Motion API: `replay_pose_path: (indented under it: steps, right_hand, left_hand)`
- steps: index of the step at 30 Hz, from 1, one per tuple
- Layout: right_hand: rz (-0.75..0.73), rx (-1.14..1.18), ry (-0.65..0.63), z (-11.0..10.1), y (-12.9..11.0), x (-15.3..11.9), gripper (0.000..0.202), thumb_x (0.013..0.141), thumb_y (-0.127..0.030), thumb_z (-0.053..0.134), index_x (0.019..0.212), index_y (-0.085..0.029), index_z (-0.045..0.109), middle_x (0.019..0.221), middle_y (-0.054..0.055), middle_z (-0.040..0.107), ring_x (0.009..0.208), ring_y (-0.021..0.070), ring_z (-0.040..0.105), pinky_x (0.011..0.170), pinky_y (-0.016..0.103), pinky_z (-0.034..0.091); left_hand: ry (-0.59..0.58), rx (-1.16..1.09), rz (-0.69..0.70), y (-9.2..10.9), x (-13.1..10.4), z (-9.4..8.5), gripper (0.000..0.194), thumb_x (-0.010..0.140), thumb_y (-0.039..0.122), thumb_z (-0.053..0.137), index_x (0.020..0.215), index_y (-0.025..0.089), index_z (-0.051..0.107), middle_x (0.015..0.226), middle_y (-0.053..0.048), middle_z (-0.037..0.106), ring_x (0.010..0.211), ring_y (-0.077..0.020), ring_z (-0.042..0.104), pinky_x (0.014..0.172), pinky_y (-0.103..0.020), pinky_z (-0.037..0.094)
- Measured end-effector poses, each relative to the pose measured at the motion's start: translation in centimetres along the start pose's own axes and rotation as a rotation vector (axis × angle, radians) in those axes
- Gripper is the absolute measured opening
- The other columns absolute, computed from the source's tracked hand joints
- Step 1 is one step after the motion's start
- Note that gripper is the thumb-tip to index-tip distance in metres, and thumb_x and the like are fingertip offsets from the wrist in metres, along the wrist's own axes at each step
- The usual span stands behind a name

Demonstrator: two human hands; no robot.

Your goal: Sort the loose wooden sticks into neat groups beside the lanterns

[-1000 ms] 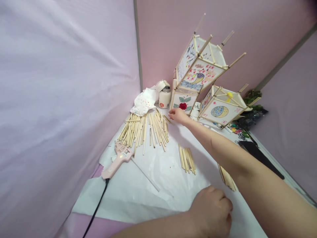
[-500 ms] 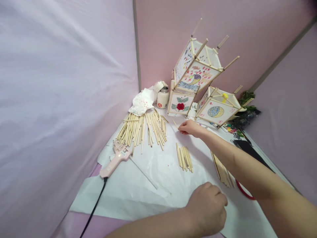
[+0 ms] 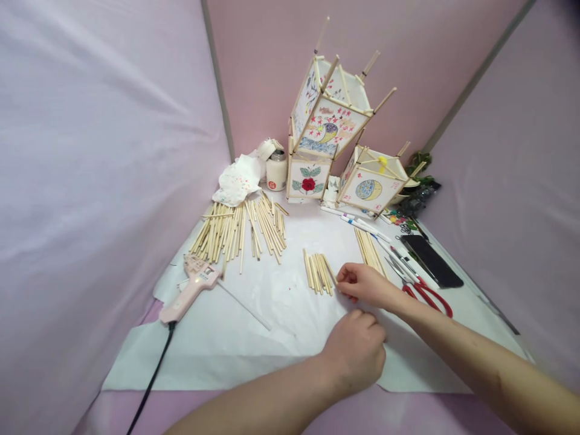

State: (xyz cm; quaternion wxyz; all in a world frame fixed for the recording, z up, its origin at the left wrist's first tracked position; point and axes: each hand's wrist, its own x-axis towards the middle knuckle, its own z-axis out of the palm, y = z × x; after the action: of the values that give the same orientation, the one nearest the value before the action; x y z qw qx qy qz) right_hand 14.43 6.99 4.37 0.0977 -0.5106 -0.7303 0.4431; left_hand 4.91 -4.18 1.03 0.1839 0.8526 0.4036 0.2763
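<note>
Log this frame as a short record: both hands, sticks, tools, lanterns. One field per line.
left hand: curled, nothing visible in it
right hand: fingertips at one end of a wooden stick
small stick row: beside the right hand, on white sheet
large stick pile: fanned out below crumpled white paper
glue gun: pink, lying on its side, corded
scissors: red-handled, beyond the right wrist
lanterns: upper lantern apparently stacked on lower lantern; moon-painted lantern to their right

Right hand (image 3: 368,285) pinches the near end of a wooden stick (image 3: 330,270) beside a small stick row (image 3: 318,273). Left hand (image 3: 356,350) curled, nearer wearer. Larger stick pile (image 3: 226,235) and pink glue gun (image 3: 186,294) at left. Painted lanterns (image 3: 328,130) behind; red-handled scissors (image 3: 415,283) right.
</note>
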Motion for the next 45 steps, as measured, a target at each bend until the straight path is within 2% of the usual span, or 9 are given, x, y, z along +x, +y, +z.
replay_pose_path:
  steps: [6,12,15,19,25,31,39,42,45]
  right_hand:
    - [-0.135,-0.197,0.13,-1.0,-0.7,-0.9,0.013,0.078,-0.028,0.06,0.086,-0.019,0.063,0.08,0.002,0.067,0.07,0.0147,0.061,0.064,0.025,0.046]
    - [-0.251,-0.234,0.15,-2.3,-1.3,0.2,0.025,0.078,-0.031,0.063,0.099,-0.018,0.065,0.093,0.005,0.067,0.079,0.0164,0.06,0.071,0.027,0.046]
    - [-0.324,-0.187,0.179,-2.6,-2.6,3.2,0.018,0.08,-0.029,0.061,0.093,-0.018,0.066,0.09,0.004,0.068,0.078,0.0155,0.061,0.071,0.026,0.046]
    - [-0.422,-0.208,0.216,-2.6,-5.5,9.6,0.012,0.08,-0.021,0.06,0.088,-0.016,0.066,0.086,0.003,0.07,0.078,0.0142,0.062,0.073,0.024,0.045]
    - [-0.379,-0.523,0.309,-0.8,-10.2,18.6,0.013,0.083,-0.016,0.057,0.087,-0.016,0.069,0.091,0.006,0.071,0.084,0.0166,0.062,0.074,0.023,0.043]
    - [-0.29,-0.642,0.324,1.2,-12.8,22.9,0.017,0.082,-0.015,0.056,0.089,-0.012,0.071,0.097,0.014,0.07,0.095,0.0254,0.062,0.082,0.029,0.044]
    - [-0.199,-0.697,0.289,1.7,-13.8,23.8,0.024,0.079,-0.014,0.06,0.101,-0.008,0.069,0.105,0.02,0.067,0.098,0.0301,0.062,0.081,0.032,0.047]
    - [-0.18,-0.671,0.294,0.7,-14.1,22.5,0.021,0.078,-0.016,0.061,0.096,-0.009,0.07,0.099,0.018,0.069,0.094,0.0283,0.063,0.078,0.03,0.047]
    - [-0.154,-0.623,0.277,-0.9,-13.4,19.4,0.015,0.078,-0.018,0.058,0.08,-0.01,0.071,0.081,0.014,0.069,0.08,0.0228,0.064,0.067,0.026,0.046]
  left_hand:
    - [0.008,-0.007,-0.003,0.0,-0.2,0.2,0.015,0.078,0.011,0.05,0.086,0.014,0.062,0.083,-0.005,0.057,0.079,-0.0191,0.049,0.071,-0.03,0.043]
    - [0.036,-0.031,-0.009,-0.1,-0.1,0.4,0.018,0.076,0.009,0.051,0.087,0.014,0.064,0.083,-0.005,0.058,0.079,-0.0193,0.05,0.071,-0.03,0.043]
    - [0.038,-0.046,-0.006,-0.1,-0.1,0.4,0.019,0.073,0.008,0.052,0.087,0.013,0.064,0.084,-0.006,0.059,0.081,-0.0192,0.051,0.073,-0.029,0.044]
    - [0.059,-0.042,0.0,-0.2,-0.2,0.6,0.02,0.073,0.008,0.051,0.087,0.013,0.064,0.085,-0.005,0.06,0.081,-0.0186,0.051,0.074,-0.029,0.044]
    - [0.066,-0.009,0.019,-0.4,-0.2,1.1,0.013,0.075,0.015,0.053,0.084,0.015,0.063,0.078,-0.004,0.058,0.074,-0.0182,0.051,0.069,-0.029,0.043]
    - [0.098,-0.011,0.067,-0.9,-0.2,2.2,0.006,0.076,0.02,0.055,0.08,0.016,0.054,0.076,-0.002,0.057,0.069,-0.0156,0.051,0.067,-0.028,0.041]
    - [0.116,-0.033,0.067,-1.0,-0.1,2.2,0.006,0.074,0.017,0.055,0.08,0.016,0.053,0.077,-0.002,0.058,0.071,-0.0162,0.052,0.068,-0.028,0.042]
    - [0.067,-0.041,0.047,-0.8,-0.1,1.5,0.009,0.075,0.018,0.055,0.084,0.015,0.058,0.08,-0.003,0.059,0.072,-0.0163,0.052,0.069,-0.028,0.043]
    - [0.031,-0.029,0.01,-0.5,-0.1,1.0,0.014,0.075,0.017,0.054,0.086,0.014,0.062,0.081,-0.005,0.06,0.076,-0.0179,0.052,0.07,-0.029,0.044]
